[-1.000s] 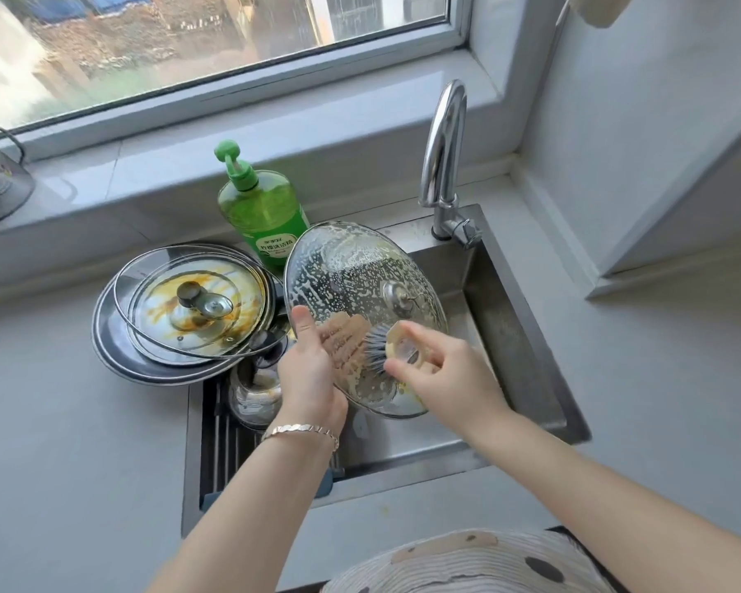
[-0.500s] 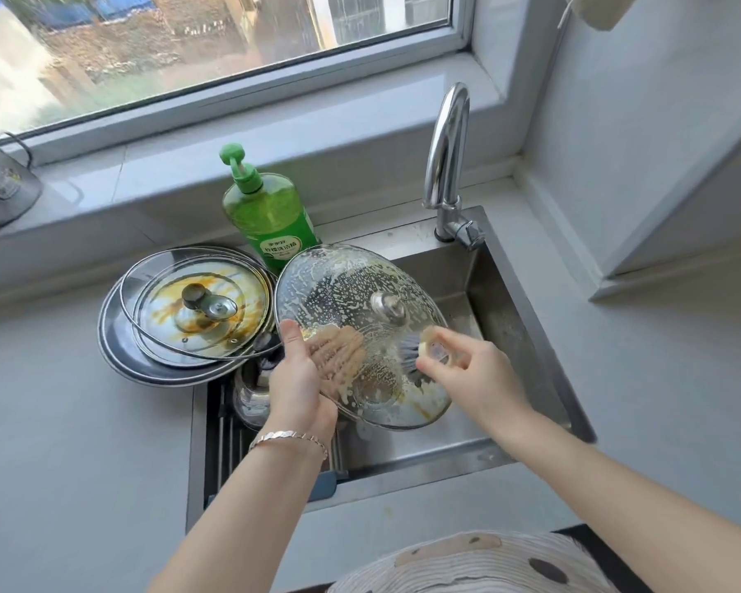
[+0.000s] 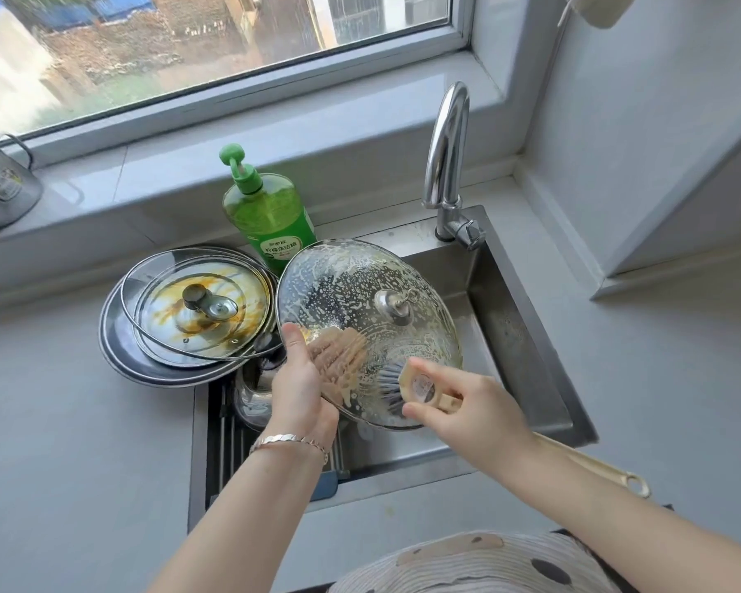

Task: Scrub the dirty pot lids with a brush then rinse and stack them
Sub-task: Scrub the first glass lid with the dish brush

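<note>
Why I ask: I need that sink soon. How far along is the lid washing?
Done: nothing clean yet. In hand: left hand holds the sudsy glass lid over the sink; right hand scrubs it with the brush. Left: rinsing it, plus the stained lids.

We are in a home kitchen: a steel sink with a tap set in a grey counter, soap bottle, dirty lids, a window above.

Daylit window above grey sill; pale wall right.
</note>
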Demonstrator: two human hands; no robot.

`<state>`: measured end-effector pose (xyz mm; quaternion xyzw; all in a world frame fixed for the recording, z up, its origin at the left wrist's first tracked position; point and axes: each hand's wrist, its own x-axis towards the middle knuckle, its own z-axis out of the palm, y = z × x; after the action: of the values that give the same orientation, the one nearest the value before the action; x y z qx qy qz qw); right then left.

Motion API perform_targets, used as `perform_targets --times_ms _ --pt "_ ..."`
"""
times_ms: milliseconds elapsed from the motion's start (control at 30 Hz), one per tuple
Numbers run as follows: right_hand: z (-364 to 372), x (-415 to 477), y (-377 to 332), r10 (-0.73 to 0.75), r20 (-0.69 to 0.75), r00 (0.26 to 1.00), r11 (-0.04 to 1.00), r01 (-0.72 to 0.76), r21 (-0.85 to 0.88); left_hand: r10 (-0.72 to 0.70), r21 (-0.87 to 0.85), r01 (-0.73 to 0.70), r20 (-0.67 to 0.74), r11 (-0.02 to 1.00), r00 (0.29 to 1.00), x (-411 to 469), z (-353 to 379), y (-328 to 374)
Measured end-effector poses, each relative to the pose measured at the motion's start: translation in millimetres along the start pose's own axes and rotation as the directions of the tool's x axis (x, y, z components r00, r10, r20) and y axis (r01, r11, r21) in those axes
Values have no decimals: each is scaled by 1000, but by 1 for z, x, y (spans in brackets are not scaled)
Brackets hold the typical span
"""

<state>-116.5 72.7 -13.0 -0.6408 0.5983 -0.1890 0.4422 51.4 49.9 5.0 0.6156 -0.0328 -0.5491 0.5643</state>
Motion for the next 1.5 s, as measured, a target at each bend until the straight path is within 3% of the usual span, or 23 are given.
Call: perform_targets --times_ms 100,267,333,433,600,733,767,867,933,1000,1100,1267,1400,1500 --pt "-5 12 8 96 -48 994 995 -96 -7 1 -11 -1 -17 1000 1000 -2 -1 -5" --pt "17 -9 -14 -145 22 989 988 146 -57 12 16 -12 -25 1000 1000 -3 -2 2" --pt "7 -6 -3 -67 44 997 996 69 -54 14 0 -14 -14 1000 1000 -3 -6 1" --pt "1 13 1 34 -33 999 998 -35 -48 17 -22 -18 -37 1000 999 -3 -4 -3" --pt "16 -9 -23 -250 87 964 961 258 -103 35 21 -34 -44 999 998 -3 -4 5" --pt "-6 16 -6 -12 8 1000 997 12 -79 12 21 -12 -44 1000 999 -4 -9 -4" --pt "-5 21 -11 -13 -8 1000 998 12 -65 -1 32 3 -56 999 998 -5 -7 -7" --pt "12 6 -37 -211 74 975 961 221 -165 -42 57 48 -94 997 995 -8 -1 -8" --pt "12 -13 -36 -259 137 956 938 283 -202 -89 42 93 -84 995 992 -10 -2 -7" --pt "-9 -6 -12 -126 126 984 967 150 -206 -119 -11 119 -57 993 991 -10 -8 -8" --pt "-31 14 28 133 -88 987 988 -139 -68 -115 -100 111 -36 989 993 -5 -15 -7" --pt "-8 -15 9 -79 89 993 996 82 -34 -146 -172 140 -19 975 989 0 -17 0" --pt "-25 19 33 133 -135 982 991 -128 44 -112 -188 105 -28 976 993 0 -17 2" --pt "-12 4 19 -27 -18 999 998 26 -54 -120 -188 107 -57 976 991 0 -14 6"
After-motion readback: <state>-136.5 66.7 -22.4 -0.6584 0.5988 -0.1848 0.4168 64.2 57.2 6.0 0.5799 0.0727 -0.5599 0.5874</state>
